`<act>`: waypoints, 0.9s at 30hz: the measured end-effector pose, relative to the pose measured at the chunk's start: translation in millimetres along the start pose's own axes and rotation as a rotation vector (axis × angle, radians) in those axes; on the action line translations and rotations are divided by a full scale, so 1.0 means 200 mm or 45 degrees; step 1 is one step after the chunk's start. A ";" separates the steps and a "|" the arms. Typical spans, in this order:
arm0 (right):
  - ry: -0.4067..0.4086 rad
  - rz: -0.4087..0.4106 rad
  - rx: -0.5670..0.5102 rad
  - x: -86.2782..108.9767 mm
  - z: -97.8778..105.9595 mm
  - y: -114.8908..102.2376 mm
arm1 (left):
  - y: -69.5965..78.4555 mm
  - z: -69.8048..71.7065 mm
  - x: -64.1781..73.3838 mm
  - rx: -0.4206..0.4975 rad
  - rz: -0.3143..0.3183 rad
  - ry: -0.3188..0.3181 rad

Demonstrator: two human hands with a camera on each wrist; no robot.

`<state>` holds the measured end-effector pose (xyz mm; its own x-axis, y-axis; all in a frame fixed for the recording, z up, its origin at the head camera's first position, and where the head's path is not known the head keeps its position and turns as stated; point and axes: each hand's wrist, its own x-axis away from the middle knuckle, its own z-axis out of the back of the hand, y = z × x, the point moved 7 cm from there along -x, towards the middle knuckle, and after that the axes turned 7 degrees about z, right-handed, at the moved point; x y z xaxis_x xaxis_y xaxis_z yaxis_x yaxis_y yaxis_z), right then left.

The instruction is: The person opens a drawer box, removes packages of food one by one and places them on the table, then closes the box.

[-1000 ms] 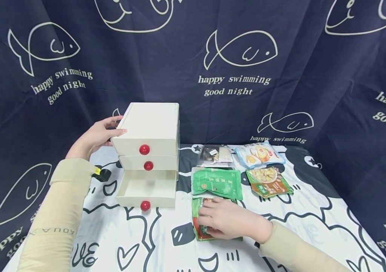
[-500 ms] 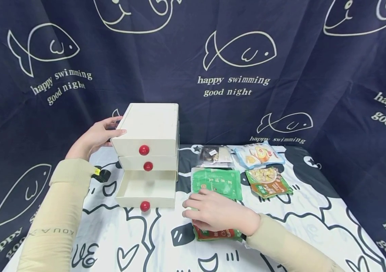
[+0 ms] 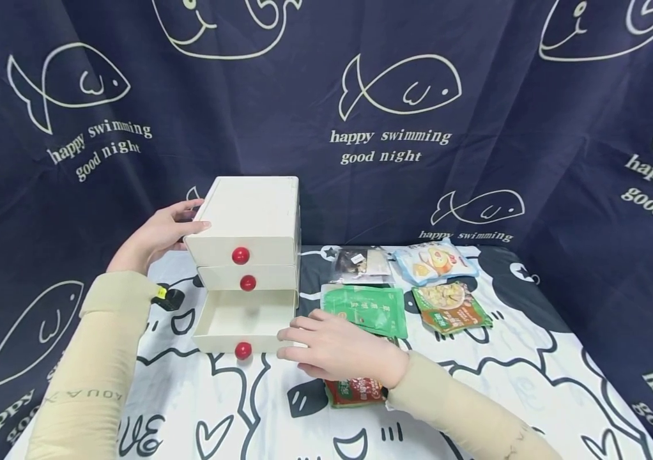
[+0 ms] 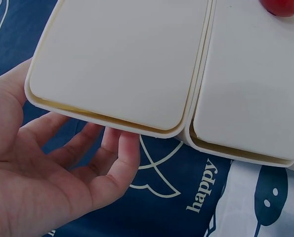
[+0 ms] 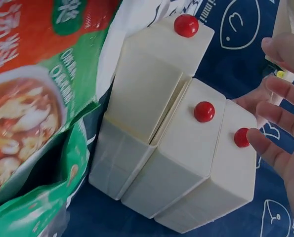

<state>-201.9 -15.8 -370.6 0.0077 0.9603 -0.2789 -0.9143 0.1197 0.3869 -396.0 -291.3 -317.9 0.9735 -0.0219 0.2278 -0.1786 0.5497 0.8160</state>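
A white three-drawer cabinet (image 3: 252, 204) stands on the cloth. Its bottom drawer (image 3: 220, 345) is pulled out and its inside looks bare; the two drawers above are closed. My left hand (image 3: 160, 235) rests at the cabinet's upper left corner, thumb on top. In the left wrist view its fingertips (image 4: 129, 143) lie against the side wall. My right hand (image 3: 346, 348) is spread in the air, holding nothing, its fingertips overlapping the drawer's right front corner in the head view. Partly hidden beneath it lies a red and green food packet (image 3: 355, 393), its food picture large in the right wrist view.
A green pouch (image 3: 367, 311) lies behind the red and green packet. Further back are a clear bag of dark contents (image 3: 355, 262) and a light blue packet (image 3: 436, 260). A brown and green packet (image 3: 453, 306) lies at right. A dark curtain (image 3: 395, 191) hangs behind.
My right hand has lifted off the red and green packet and moved left toward the pulled-out drawer, leaving the packet on the cloth. My left hand stays on the cabinet.
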 end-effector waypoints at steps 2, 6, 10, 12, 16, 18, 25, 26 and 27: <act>-0.001 -0.013 -0.013 -0.03 -0.01 0.00 | 0.00 0.00 0.00 0.001 -0.004 0.002; 0.030 -0.011 0.022 -0.08 -0.04 0.00 | 0.00 0.00 0.00 -0.004 -0.011 0.005; 0.098 0.023 0.081 -0.12 -0.05 -0.02 | -0.01 0.00 -0.01 -0.004 -0.006 0.001; 0.126 0.042 0.095 -0.14 -0.06 -0.04 | -0.02 0.00 -0.01 -0.001 -0.002 -0.001; 0.148 0.058 0.102 -0.18 -0.08 -0.07 | -0.02 -0.01 0.00 0.001 0.004 0.000; 0.147 0.063 0.109 -0.20 -0.09 -0.08 | -0.02 -0.01 0.00 0.002 0.006 0.001; 0.063 0.089 0.122 -0.25 -0.16 -0.12 | -0.01 -0.01 0.00 0.006 0.003 0.002; 0.036 0.092 0.130 -0.26 -0.18 -0.12 | -0.01 -0.01 0.00 0.006 0.000 0.002; 0.010 0.091 0.133 -0.27 -0.19 -0.12 | -0.01 -0.01 0.00 0.005 -0.004 0.003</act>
<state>-195.2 -79.8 -398.5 -0.0593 0.9653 -0.2543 -0.8653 0.0773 0.4952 -395.1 -291.1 -319.3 0.9744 -0.0217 0.2238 -0.1759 0.5464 0.8188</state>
